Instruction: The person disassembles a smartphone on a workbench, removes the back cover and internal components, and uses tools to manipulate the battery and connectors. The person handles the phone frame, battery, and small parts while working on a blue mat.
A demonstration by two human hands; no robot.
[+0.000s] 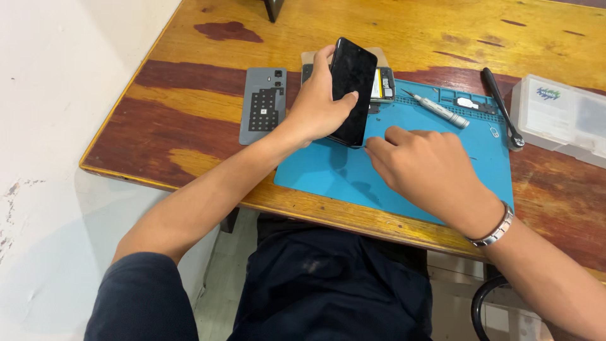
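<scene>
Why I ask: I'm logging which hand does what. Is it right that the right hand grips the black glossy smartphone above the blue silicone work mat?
Not quite: the head view shows the left hand gripping the black glossy smartphone above the blue silicone work mat. The right hand works at the phone's lower edge.

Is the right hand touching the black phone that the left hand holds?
Touching. The head view shows the right hand with its fingertips at the bottom edge of the black phone, gripped by the left hand.
</scene>
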